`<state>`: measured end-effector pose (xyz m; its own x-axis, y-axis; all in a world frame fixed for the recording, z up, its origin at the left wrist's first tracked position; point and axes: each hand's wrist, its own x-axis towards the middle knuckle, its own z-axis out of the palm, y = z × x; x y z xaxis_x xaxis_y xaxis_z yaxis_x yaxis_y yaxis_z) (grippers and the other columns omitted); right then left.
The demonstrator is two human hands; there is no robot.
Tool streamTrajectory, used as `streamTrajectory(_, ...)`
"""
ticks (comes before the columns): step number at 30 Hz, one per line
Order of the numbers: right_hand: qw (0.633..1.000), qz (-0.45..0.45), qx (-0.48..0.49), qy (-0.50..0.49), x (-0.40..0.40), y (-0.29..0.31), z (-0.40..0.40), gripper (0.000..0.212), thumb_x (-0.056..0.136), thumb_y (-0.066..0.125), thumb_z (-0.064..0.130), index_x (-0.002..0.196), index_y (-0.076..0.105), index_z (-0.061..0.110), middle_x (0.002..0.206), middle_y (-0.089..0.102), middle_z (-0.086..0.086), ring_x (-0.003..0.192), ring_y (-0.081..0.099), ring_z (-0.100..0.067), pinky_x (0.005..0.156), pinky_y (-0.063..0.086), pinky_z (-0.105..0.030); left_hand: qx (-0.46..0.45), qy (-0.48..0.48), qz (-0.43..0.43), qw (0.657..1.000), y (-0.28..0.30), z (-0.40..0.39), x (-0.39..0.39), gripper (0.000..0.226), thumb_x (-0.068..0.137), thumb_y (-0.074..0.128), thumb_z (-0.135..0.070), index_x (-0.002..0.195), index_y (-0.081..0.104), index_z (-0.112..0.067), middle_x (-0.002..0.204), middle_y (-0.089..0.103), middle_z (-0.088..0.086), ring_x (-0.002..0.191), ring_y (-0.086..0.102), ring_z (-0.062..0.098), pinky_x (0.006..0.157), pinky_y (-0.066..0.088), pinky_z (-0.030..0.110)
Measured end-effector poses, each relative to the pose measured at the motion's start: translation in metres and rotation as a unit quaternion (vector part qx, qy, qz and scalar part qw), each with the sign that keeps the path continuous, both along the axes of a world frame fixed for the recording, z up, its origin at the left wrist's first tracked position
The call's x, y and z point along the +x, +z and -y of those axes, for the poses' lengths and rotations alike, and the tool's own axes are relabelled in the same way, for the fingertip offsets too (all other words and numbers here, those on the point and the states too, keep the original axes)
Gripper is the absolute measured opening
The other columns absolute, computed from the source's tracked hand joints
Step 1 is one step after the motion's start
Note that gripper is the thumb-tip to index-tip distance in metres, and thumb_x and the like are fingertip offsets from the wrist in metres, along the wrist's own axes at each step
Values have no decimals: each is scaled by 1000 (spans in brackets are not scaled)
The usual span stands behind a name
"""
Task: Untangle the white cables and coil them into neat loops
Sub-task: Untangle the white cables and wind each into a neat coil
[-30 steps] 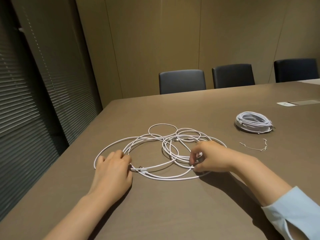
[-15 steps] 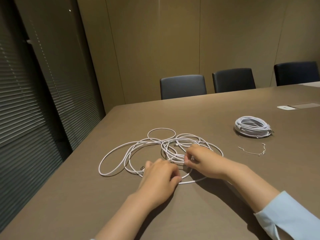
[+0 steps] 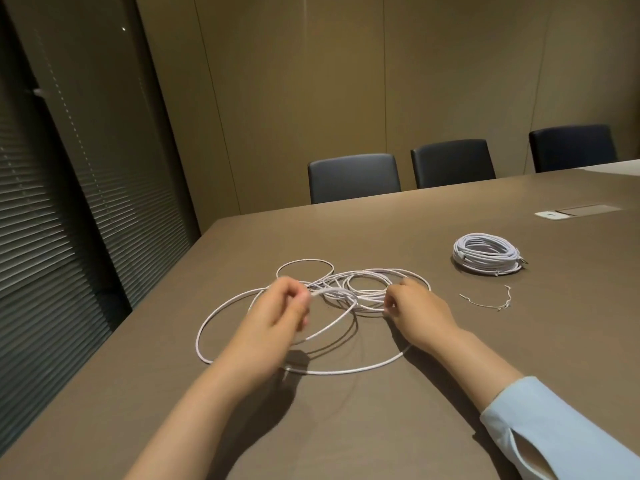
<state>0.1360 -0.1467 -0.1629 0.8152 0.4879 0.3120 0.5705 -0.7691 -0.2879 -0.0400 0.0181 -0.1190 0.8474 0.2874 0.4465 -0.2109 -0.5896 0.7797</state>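
The loose white cable (image 3: 313, 327) was sprawled in messy overlapping loops on the brown table (image 3: 381, 427), pretty much dead centre in front of the person, with one big loop swinging out to the left and another curving round the near side. The left hand (image 3: 277, 313) was raised a bit off the table and had a strand pinched between thumb and fingertips, so part of the cable lifted up off the surface there. The right hand (image 3: 415, 306) was down at the right side of the tangle with its fingers curled in on a few strands. Looked like a pinch too, though the fingertips were kinda hidden so I wouldn't swear how many strands it had.

Off to the right and further back, well apart from the mess, sat a coiled cable bundle (image 3: 486, 252), already neat. Between that and the right hand lay a thin twist tie (image 3: 485, 301). Light blue sleeve (image 3: 554, 427) on the right arm. Three dark chairs (image 3: 353, 176) stood along the far edge of the table.
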Motion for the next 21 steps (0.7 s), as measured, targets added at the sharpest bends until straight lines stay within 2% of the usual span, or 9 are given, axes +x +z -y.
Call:
streamTrajectory(4,1000,-1,7,-5,0,1,-1,21,89,52,19,108,61,21,115,53,-3,113,52,-27,84,46,-34,-171,11,60,983,19,-12,-8,20,102,43,-15,84,50,-9,59,43,-6,53,35,8,51,33,21)
streamTrajectory(7,986,-34,108,126,-11,6,-10,44,82,59,13,124,59,23,121,52,-1,117,49,-19,97,43,-34,-274,-24,73,959,28,-15,-14,22,102,41,-18,82,46,-10,60,35,-2,49,25,8,44,23,19)
streamTrajectory(9,962,-58,168,207,-23,10,-18,42,87,62,14,129,59,23,125,54,3,117,49,-12,103,39,-29,-338,-57,86,935,34,-16,-17,20,101,42,-20,84,46,-10,60,32,-2,48,23,7,41,19,17)
streamTrajectory(13,933,-68,205,289,-37,12,-27,21,92,61,26,112,70,27,116,64,11,115,54,-10,100,42,-30,-441,-87,135,883,45,-20,-24,17,97,47,-25,86,50,-12,60,31,-5,46,23,5,37,19,15)
streamTrajectory(16,935,-85,192,286,-43,17,-29,13,93,62,24,100,72,26,107,68,9,107,58,-8,95,44,-28,-513,-112,165,835,49,-27,-26,16,91,51,-28,85,53,-13,59,29,-7,43,25,4,36,23,14)
streamTrajectory(19,947,-93,150,267,-44,19,-25,11,93,60,25,87,65,32,102,68,8,99,60,-8,91,46,-31,-583,-129,195,778,52,-36,-27,20,95,47,-30,84,53,-14,59,29,-9,42,26,6,35,27,16)
streamTrajectory(21,947,-109,143,268,-46,18,-25,17,96,55,26,82,57,34,98,69,8,88,60,-4,83,48,-30,-606,-95,197,765,50,-43,-27,21,96,48,-31,85,55,-14,57,31,-9,41,29,5,37,30,13)
